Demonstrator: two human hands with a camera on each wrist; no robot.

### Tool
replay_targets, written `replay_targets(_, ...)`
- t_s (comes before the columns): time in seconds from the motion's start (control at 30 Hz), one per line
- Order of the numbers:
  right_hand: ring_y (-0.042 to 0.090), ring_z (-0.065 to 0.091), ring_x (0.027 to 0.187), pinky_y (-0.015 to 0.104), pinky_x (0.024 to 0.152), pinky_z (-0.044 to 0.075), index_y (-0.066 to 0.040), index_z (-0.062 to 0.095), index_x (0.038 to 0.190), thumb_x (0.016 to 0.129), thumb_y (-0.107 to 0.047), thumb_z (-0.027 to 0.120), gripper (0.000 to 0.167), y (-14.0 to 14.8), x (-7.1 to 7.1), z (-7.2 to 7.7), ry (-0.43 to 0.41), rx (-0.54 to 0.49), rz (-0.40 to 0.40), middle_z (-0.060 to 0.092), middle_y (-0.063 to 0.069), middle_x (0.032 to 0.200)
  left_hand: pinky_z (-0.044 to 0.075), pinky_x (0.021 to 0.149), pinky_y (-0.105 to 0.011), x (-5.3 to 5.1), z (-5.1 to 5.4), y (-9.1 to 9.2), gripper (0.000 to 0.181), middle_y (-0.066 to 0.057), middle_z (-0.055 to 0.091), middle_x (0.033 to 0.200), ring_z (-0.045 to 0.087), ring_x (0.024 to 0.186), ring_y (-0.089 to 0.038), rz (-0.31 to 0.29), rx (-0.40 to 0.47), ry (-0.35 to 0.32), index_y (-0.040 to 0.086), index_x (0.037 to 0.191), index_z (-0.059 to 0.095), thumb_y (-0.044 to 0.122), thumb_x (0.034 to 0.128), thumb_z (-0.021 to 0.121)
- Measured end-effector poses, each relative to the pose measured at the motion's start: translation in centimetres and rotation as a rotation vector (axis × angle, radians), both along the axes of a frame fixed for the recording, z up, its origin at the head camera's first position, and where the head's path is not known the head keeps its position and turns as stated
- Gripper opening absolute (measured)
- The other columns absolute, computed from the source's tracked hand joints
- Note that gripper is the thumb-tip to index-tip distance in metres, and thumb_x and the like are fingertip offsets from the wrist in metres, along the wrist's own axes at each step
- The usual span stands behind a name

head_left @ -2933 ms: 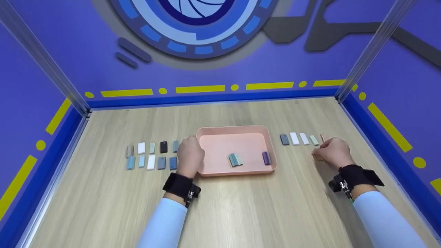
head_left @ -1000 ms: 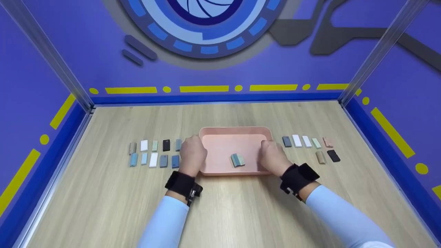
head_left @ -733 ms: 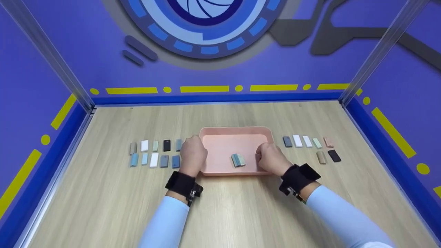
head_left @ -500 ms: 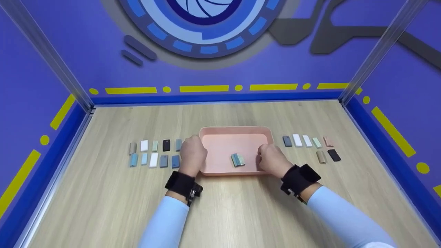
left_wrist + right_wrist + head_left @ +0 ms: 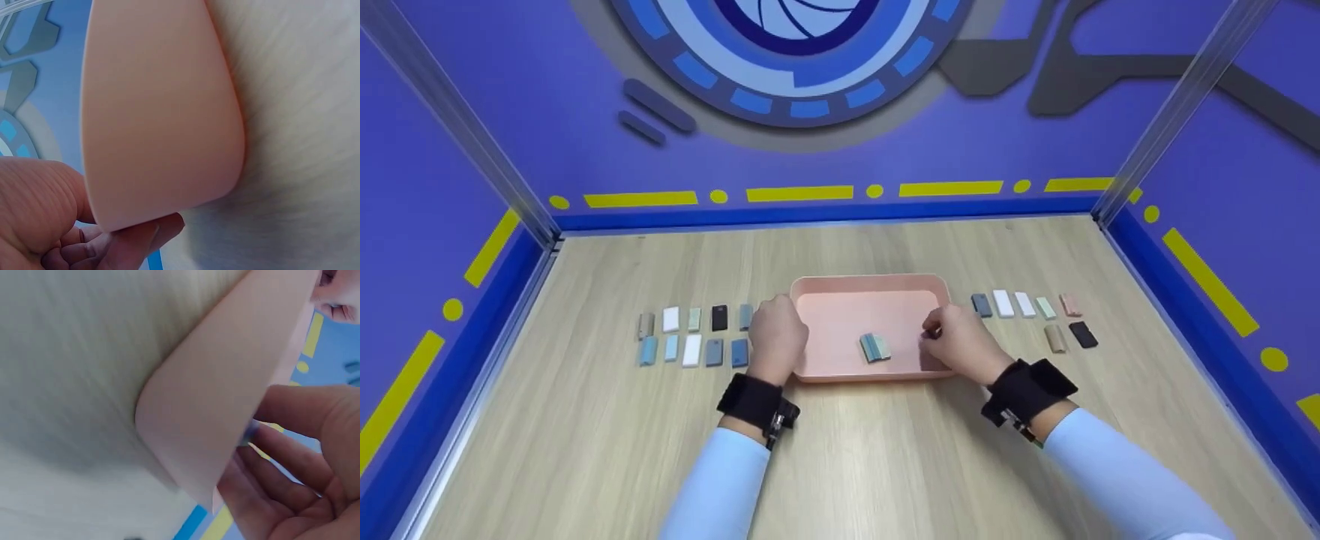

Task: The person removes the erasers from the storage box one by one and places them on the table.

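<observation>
A shallow pink tray (image 5: 870, 282) stands mid-table. My left hand (image 5: 778, 339) grips its left wall; in the left wrist view the thumb (image 5: 42, 202) lies on one side of the wall and the fingers on the other. My right hand (image 5: 966, 343) reaches over the tray's right end. In the right wrist view a small bluish-purple piece (image 5: 249, 433) shows between its thumb and finger, mostly hidden by the tray wall. A teal and pale green piece (image 5: 875, 348) lies inside the tray, near the front.
Left of the tray, several small rectangular pieces lie in two rows, among them a black piece (image 5: 719, 318) and a white piece (image 5: 691, 350). Right of it are more, including a slate piece (image 5: 981, 305), a pink piece (image 5: 1071, 304), a tan piece (image 5: 1055, 339) and another black piece (image 5: 1083, 334).
My right hand has come from the right-hand pieces to the tray's right end, and its fingers have since shifted slightly. The tan and black pieces there are now uncovered. My left hand keeps its place.
</observation>
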State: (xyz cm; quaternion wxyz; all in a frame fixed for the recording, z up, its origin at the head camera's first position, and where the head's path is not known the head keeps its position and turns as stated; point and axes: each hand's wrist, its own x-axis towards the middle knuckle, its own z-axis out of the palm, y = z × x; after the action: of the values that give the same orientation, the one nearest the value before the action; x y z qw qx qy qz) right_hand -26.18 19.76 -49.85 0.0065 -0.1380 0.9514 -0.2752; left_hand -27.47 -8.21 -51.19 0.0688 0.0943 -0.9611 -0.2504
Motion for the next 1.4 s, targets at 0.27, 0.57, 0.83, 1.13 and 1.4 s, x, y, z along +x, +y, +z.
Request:
replay_targets(0.27,0.020,0.066,0.079,0.035,0.068,0.055,-0.003,0.070,0.094,0.080,-0.009,0.067,0.016,2.6,-0.8,1.9,0.179,-0.126,-0.114,0.070,0.010,0.087,0.051,0.056,-0.039,0.0,0.0,0.0,0.012,-0.013,0.068,0.080,0.067,0.073,-0.027,-0.005,-0.011,-0.010,0.004,0.087,0.067,0.004,0.0789,0.058)
replay_targets(0.57,0.020,0.068,0.083,0.022,0.064,0.051,-0.008,0.071,0.100,0.080,-0.017,0.070,0.022,8.5,-1.9,2.4,0.330,-0.147,-0.301,0.072,0.008,0.091,0.051,0.056,-0.039,0.1,-0.1,-0.1,0.011,-0.012,0.068,0.078,0.067,0.072,-0.026,-0.009,-0.009,0.007,0.004,0.086,0.066,0.003,0.0783,0.058)
replay_targets(0.83,0.019,0.066,0.068,0.022,0.054,0.048,0.000,0.070,0.096,0.076,-0.011,0.071,0.023,13.0,-1.5,0.2,0.178,-0.070,-0.389,0.071,0.015,0.085,0.051,0.058,-0.041,0.3,-0.1,-0.1,0.011,-0.013,0.067,0.079,0.067,0.073,-0.028,-0.012,0.005,0.013,0.003,0.087,0.066,0.003,0.0788,0.058)
replay_targets(1.13,0.023,0.063,0.070,0.029,0.058,0.049,-0.001,0.070,0.088,0.072,-0.012,0.073,0.019,13.8,-1.1,-0.8,0.089,-0.018,-0.377,0.069,0.014,0.083,0.051,0.058,-0.040,0.1,0.1,-0.1,0.012,-0.012,0.068,0.079,0.067,0.072,-0.026,-0.007,0.007,0.000,0.004,0.086,0.065,0.002,0.0780,0.057)
replay_targets(1.4,0.018,0.061,0.061,0.027,0.050,0.046,-0.003,0.069,0.086,0.073,-0.013,0.074,0.017,14.0,-1.0,-1.4,0.047,0.014,-0.385,0.068,0.011,0.078,0.052,0.061,-0.042,0.1,-0.1,-0.1,0.014,-0.014,0.068,0.081,0.067,0.076,-0.030,-0.007,0.006,0.011,0.003,0.090,0.066,0.003,0.0774,0.059)
